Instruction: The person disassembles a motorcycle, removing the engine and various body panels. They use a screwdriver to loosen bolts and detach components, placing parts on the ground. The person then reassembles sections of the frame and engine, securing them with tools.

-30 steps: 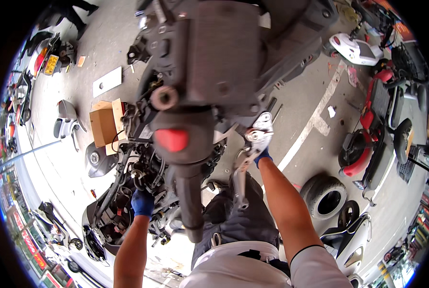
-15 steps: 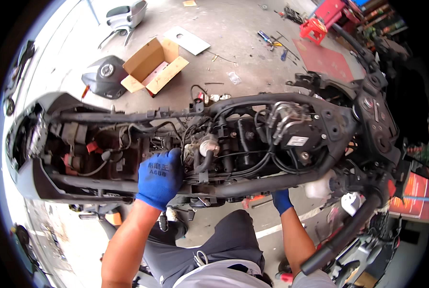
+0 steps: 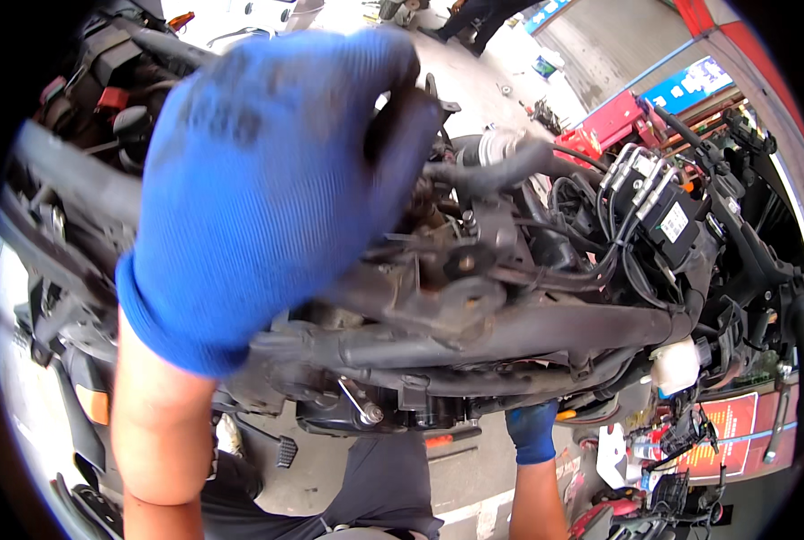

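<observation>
My left hand (image 3: 249,180), in a blue knit glove with dark print, is raised close over the motorcycle's stripped frame (image 3: 546,333). Its fingers curl round toward the thumb, and motion blurs them; what they hold, if anything, I cannot make out. Below the near frame tube, my right hand (image 3: 532,432), also blue-gloved, reaches up against the underside of the bike. Its fingers are hidden behind the parts there. A small yellow piece (image 3: 566,415) shows beside it. To its left, a shiny metal lever or tool (image 3: 361,402) sits at the engine's side.
A black unit with metal pipes (image 3: 668,211) sits at the frame's right, near a white plastic reservoir (image 3: 675,367). A thick hose (image 3: 510,171) crosses the middle. Another person's legs (image 3: 478,25) are at the far top. A foot pedal (image 3: 285,452) hangs low left.
My left hand has lifted from the frame's middle and come much closer to the view. My right hand stays below the frame. The view has shifted and tilted nearer to the bike.
</observation>
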